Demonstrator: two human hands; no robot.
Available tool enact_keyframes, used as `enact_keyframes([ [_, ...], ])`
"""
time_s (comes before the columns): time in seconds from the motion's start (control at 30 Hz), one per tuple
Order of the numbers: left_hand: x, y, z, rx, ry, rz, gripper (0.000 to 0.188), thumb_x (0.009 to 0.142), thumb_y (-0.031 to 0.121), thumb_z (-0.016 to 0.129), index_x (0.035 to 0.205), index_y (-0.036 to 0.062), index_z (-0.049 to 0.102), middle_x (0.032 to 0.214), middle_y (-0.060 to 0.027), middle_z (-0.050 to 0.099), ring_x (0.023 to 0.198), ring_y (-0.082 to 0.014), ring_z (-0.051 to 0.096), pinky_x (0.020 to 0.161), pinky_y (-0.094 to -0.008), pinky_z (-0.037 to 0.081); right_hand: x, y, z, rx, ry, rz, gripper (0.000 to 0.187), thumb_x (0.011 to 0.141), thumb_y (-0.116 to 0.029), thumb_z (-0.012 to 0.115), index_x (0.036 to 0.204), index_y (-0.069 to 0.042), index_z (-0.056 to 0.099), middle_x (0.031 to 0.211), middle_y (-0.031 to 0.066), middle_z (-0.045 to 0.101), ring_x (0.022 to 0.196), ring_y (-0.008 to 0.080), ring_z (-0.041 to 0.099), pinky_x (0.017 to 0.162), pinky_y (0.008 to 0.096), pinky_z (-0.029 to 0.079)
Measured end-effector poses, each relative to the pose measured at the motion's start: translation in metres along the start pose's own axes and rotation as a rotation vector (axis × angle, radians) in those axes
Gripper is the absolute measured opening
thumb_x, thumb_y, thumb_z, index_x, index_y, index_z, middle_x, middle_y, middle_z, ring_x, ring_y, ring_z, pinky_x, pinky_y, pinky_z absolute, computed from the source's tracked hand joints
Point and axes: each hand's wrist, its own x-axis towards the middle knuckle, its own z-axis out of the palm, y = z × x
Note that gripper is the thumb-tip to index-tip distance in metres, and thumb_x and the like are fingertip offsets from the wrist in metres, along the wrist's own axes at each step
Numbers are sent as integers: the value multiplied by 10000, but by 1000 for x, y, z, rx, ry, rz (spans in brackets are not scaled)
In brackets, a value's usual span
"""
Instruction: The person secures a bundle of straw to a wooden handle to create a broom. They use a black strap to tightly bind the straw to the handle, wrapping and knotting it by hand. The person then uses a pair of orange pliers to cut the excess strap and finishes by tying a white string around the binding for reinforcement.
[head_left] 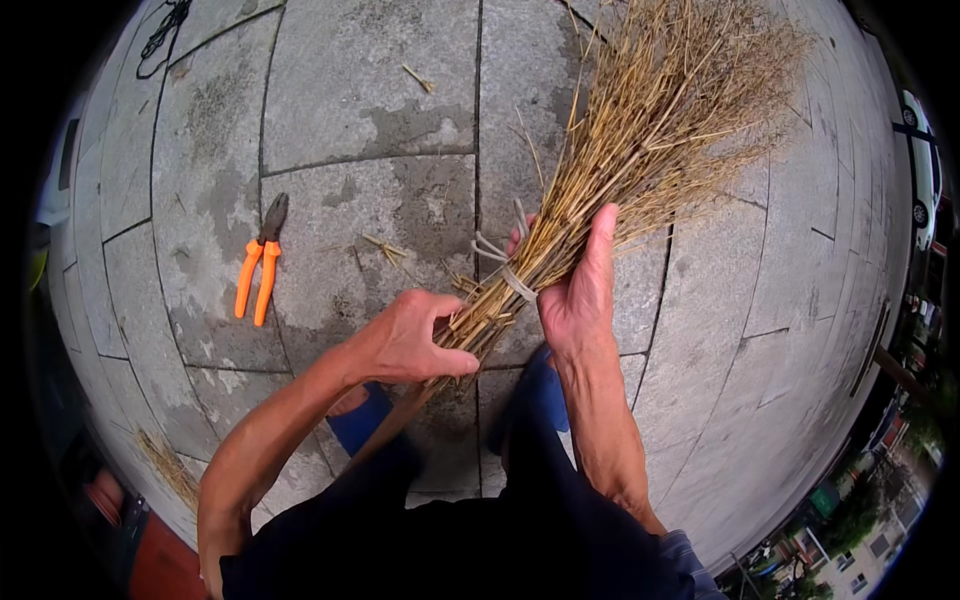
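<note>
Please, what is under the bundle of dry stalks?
The right hand reaches under the bundle of dry stalks; its fingertips show at the bundle's left edge. Grey paving slabs lie lower. The fingers' middle parts and ground directly beneath are covered.

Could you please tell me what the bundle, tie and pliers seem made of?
The bundle looks like dry, matte plant stalks: straw-coloured, with fine branching tips. The tie, dull grey and strip-like, may be plastic or fabric. The pliers have a dark head, likely metal, and smooth orange grips, probably plastic or rubber.
</note>
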Motion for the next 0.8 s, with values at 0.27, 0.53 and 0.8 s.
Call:
enact_keyframes([
  [0.27, 0, 7, -8, -34, -190, -57, 390, 746, 102, 764, 1081, -71, 662, 757, 3, 621, 699, -46, 512, 606, -237, 424, -5, -6, -2, 7, -8, 44, 637, 928, -665, 499, 1102, -56, 564, 899, 114, 600, 808, 289, 632, 743, 459, 571],
  [0.53, -7, -5, -3, -354, -214, -102, 386, 751, 40, 764, 1111, -68, 678, 861, -18, 690, 775, -59, 588, 673, -241, 492, -5, -3, 2, 88, -38, 134, 681, 886, -724, 498, 996, -55, 559, 830, 100, 566, 718, 272, 581, 662, 443, 532],
  [0.8, -6, -15, -3, -451, -209, -77, 274, 746, 115, 748, 939, -69, 686, 786, -39, 683, 710, -88, 585, 646, -265, 483, 3, 10, -5, 241, -198, 196, 662, 899, -711, 491, 959, -58, 577, 799, 97, 543, 698, 253, 552, 616, 398, 482],
])
